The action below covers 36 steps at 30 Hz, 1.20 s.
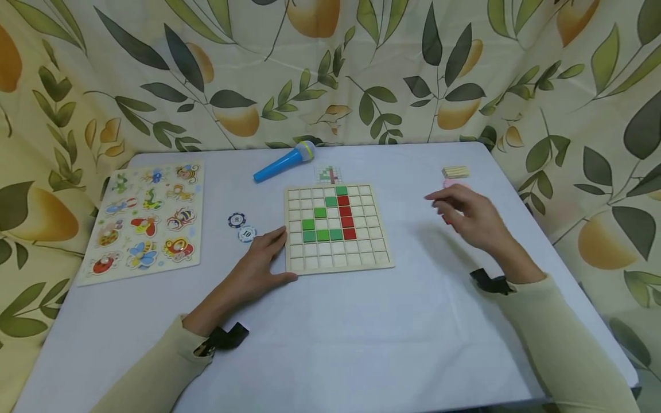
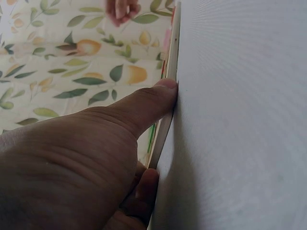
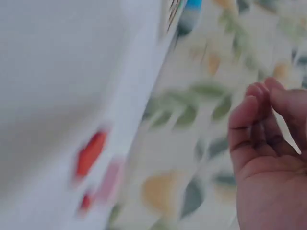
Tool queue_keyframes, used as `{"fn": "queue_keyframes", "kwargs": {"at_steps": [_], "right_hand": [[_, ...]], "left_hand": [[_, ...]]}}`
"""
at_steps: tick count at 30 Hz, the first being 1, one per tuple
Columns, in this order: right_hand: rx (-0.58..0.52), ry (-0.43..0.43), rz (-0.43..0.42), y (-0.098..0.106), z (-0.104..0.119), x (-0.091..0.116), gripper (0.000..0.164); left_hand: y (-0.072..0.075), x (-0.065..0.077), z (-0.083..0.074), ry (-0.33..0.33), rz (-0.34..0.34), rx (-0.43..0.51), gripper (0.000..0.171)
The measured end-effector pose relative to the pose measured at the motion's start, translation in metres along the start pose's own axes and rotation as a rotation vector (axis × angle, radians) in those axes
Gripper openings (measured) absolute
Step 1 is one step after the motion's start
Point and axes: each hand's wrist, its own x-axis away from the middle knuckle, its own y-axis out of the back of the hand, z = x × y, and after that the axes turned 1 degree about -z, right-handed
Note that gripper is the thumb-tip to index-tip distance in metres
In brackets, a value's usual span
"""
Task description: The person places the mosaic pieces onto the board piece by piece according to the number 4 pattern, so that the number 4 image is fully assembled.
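Observation:
A square wooden grid board lies flat on the table, with several green tiles and several red tiles in its cells. My left hand rests at the board's near left corner, thumb along the near edge and fingers at the left side. In the left wrist view the straight thumb touches the board's edge. My right hand hovers over the table to the right, fingers loosely bent, nothing visible between them. Below it lie red pieces and a pink piece, blurred in the right wrist view.
Behind the board lie a small pattern card and a blue toy microphone. Two round chips sit left of the board. An insect puzzle sheet lies far left. Pale sticks lie beyond my right hand. Patterned cloth surrounds the table.

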Motion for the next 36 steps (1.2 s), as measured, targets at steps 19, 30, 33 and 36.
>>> {"fn": "queue_keyframes", "kwargs": {"at_steps": [19, 30, 33, 36], "right_hand": [[0.140, -0.301, 0.175, 0.018, -0.091, 0.045, 0.045], [0.200, -0.258, 0.189, 0.019, -0.087, 0.040, 0.033], [0.208, -0.251, 0.204, 0.019, -0.087, 0.038, 0.031], [0.214, -0.255, 0.226, 0.019, -0.085, 0.037, 0.029]], "left_hand": [[0.001, 0.010, 0.007, -0.001, -0.007, -0.004, 0.106], [0.000, 0.003, 0.003, -0.014, -0.012, 0.008, 0.105], [0.000, 0.002, 0.002, -0.018, -0.008, 0.009, 0.105], [-0.001, 0.002, 0.002, -0.018, -0.008, 0.009, 0.105]]}}
